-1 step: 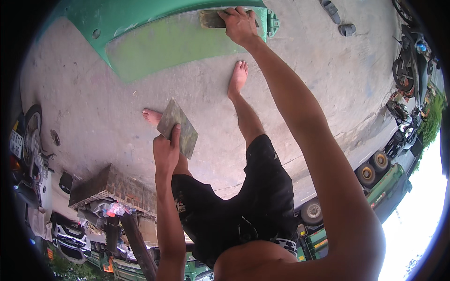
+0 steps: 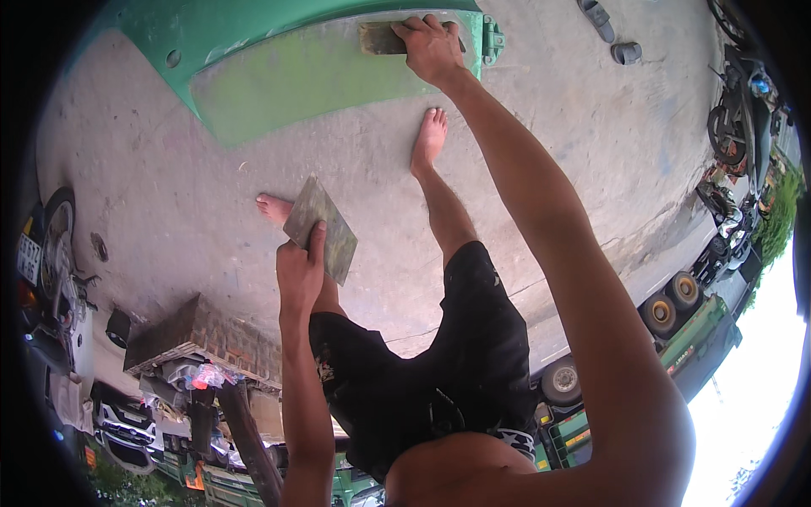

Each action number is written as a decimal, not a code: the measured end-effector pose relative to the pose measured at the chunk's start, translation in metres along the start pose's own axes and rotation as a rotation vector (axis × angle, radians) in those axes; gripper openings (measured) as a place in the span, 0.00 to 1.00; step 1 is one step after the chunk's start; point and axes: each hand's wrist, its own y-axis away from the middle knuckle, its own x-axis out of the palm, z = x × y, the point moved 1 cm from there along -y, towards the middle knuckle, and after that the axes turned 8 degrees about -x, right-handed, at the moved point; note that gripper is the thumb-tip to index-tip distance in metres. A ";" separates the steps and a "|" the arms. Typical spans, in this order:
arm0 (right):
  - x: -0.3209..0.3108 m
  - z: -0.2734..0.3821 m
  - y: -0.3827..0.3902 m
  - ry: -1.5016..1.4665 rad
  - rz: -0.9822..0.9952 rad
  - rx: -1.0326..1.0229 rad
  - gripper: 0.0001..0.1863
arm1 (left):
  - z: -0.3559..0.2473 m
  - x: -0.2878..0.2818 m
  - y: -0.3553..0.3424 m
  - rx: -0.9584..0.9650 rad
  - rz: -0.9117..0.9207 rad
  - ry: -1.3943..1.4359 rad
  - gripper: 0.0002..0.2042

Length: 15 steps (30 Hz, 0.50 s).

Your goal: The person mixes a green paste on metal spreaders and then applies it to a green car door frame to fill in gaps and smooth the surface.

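A large green panel (image 2: 338,84), with a paler olive-green patch like filler on its face, stretches across the far side. Against the panel's far right part, my right hand (image 2: 431,51) presses a flat, stained putty spreader (image 2: 382,39), fingers closed over it. A hinge-like green bracket (image 2: 492,39) juts out just right of that hand. Nearer to me, my left hand (image 2: 300,266) grips a thin square plate (image 2: 323,228) smeared with grey-green paste. Its thumb lies on top, and the plate is tilted above my left foot.
My bare feet (image 2: 431,139) stand on concrete floor (image 2: 372,194). Dark slippers (image 2: 625,54) lie at the far right. Motorbikes (image 2: 57,245) stand at the left and right edges. A brick block (image 2: 220,334) with clutter is at near left; a green truck (image 2: 701,346) is at right.
My right hand and the putty spreader have shifted very slightly nearer along the panel. My left hand and the plate are practically unchanged.
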 end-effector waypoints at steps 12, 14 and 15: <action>0.020 -0.001 0.133 0.018 0.039 -0.216 0.28 | 0.006 -0.005 -0.004 0.016 -0.064 0.062 0.25; -0.010 -0.037 0.093 -0.008 -0.075 -0.115 0.30 | 0.013 -0.005 -0.005 0.014 -0.073 0.048 0.25; -0.013 -0.058 0.080 0.011 -0.092 -0.096 0.31 | 0.012 -0.001 -0.007 0.017 -0.077 0.041 0.25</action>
